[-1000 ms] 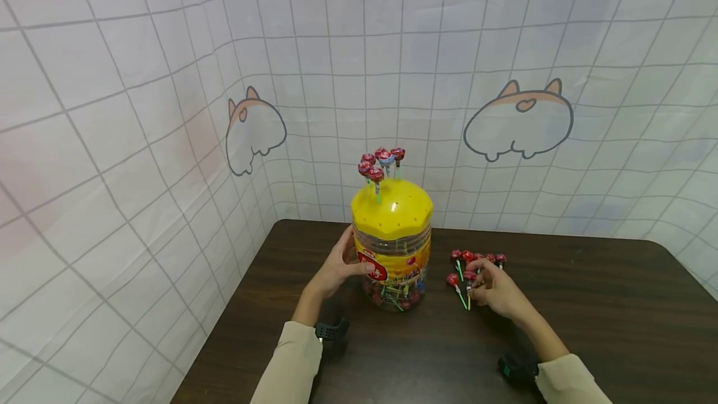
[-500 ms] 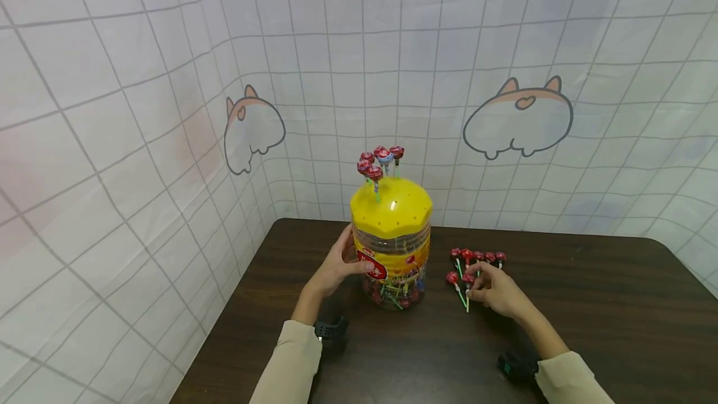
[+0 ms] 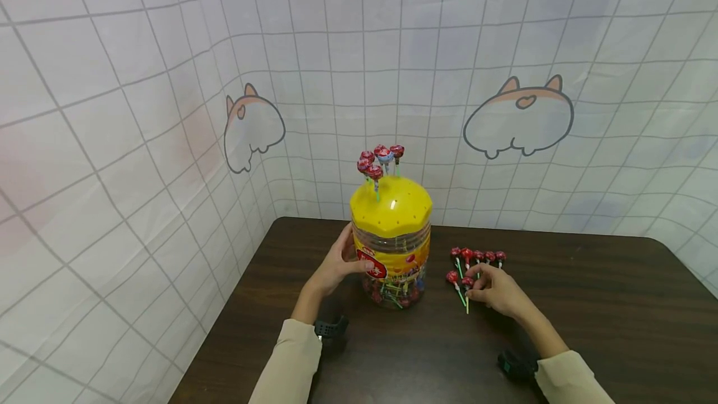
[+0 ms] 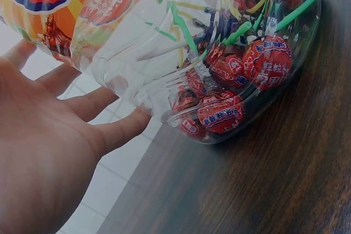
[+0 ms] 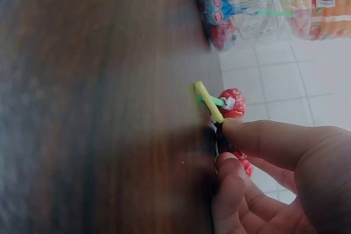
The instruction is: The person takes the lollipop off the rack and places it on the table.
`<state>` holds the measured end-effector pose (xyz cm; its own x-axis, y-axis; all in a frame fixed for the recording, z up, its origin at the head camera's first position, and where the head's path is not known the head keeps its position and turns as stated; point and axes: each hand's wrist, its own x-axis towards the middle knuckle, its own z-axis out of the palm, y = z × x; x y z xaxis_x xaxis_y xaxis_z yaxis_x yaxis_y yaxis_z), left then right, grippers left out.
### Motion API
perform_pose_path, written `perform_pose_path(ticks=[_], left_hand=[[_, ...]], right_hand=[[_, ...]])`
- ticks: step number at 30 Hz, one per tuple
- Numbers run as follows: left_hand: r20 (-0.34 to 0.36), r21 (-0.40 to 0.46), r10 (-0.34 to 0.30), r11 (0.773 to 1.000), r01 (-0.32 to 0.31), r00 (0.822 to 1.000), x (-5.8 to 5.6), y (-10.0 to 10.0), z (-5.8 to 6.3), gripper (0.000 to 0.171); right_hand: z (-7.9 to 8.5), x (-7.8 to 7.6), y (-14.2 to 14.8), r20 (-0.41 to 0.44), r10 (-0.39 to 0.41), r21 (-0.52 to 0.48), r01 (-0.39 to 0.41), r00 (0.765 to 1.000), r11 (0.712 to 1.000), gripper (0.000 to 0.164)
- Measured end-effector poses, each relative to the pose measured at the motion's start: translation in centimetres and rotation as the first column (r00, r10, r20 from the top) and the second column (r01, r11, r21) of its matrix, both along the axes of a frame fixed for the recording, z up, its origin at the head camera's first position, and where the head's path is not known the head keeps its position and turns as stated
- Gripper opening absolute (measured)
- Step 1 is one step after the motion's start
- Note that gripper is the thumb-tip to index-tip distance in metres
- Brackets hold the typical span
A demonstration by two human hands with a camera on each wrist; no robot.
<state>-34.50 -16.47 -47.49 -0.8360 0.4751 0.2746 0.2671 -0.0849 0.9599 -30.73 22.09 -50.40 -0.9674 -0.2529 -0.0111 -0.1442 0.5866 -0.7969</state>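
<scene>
In the head view, a clear plastic jar point(image 3: 399, 260) with a yellow lid point(image 3: 405, 207) stands upright on the table. Several lollipops point(image 3: 374, 172) stick up from holes in the lid's left and back part. My left hand point(image 3: 336, 265) holds the jar's left side, thumb across the label and other fingers partly hidden behind. Lollipops point(image 4: 267, 61) with green and yellow sticks lie in the jar's bottom. To the right, my right hand point(image 3: 495, 290) pinches a red-wrapped lollipop, whose yellow stick point(image 5: 209, 101) points out past the thumb in the right wrist view.
A row of red lollipops point(image 3: 478, 255) lies just behind my right hand. Another lollipop with a green stick point(image 3: 452, 278) lies left of the pinched one. The dark wooden table point(image 3: 606, 304) meets a white gridded cloth point(image 3: 437, 111) at the back and left.
The pinched lollipop has slid slightly toward the table's front, with my right hand nearly in place. My left hand and the jar have kept their positions.
</scene>
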Motion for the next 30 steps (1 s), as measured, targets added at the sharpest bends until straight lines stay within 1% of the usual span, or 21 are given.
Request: perform_pose_path(ticks=[5,9,13,16,19,22,24,26,29,30], left_hand=[[0.001,-0.006,0.002,1.000,-0.002,1.000,0.1,-0.2,0.0,0.092],[-0.006,0.001,-0.003,1.000,0.003,1.000,0.1,-0.3,-0.1,0.092],[-0.008,0.010,-0.011,1.000,0.011,1.000,0.2,-0.3,0.0,0.092],[-0.003,0.009,-0.011,1.000,0.011,1.000,0.2,-0.2,0.0,0.091],[0.000,0.006,-0.009,1.000,0.009,1.000,0.2,-0.1,0.1,0.090],[-0.009,0.008,-0.010,1.000,0.010,1.000,0.2,0.0,0.2,0.092],[-0.017,0.010,-0.011,1.000,0.011,1.000,0.2,0.0,0.2,0.093],[-0.021,0.011,-0.008,1.000,0.009,1.000,0.2,0.1,0.2,0.094],[-0.011,0.005,-0.001,1.000,0.001,1.000,0.2,0.0,0.2,0.094],[-0.005,0.002,0.000,1.000,0.000,1.000,0.2,0.0,0.1,0.094]], right_hand=[[0.4,0.1,0.2,0.003,0.027,-0.019,-0.026,1.000,0.999,0.038],[1.3,0.1,0.7,-0.009,0.071,-0.040,-0.071,0.997,0.997,0.040],[3.0,0.2,1.1,-0.066,0.105,-0.071,-0.110,0.992,0.991,0.038],[4.7,0.9,0.6,-0.134,0.107,-0.123,-0.123,0.985,0.985,0.034],[6.7,2.0,-0.4,-0.222,0.093,-0.173,-0.133,0.971,0.976,0.029],[8.9,2.9,-1.9,-0.313,0.075,-0.204,-0.144,0.947,0.968,0.025],[10.3,3.2,-3.1,-0.361,0.067,-0.213,-0.152,0.930,0.965,0.023],[11.8,3.3,-4.3,-0.406,0.062,-0.213,-0.160,0.912,0.964,0.022],[13.9,2.9,-5.9,-0.469,0.059,-0.191,-0.166,0.881,0.967,0.021],[14.5,2.7,-6.5,-0.482,0.054,-0.187,-0.163,0.875,0.969,0.022]])
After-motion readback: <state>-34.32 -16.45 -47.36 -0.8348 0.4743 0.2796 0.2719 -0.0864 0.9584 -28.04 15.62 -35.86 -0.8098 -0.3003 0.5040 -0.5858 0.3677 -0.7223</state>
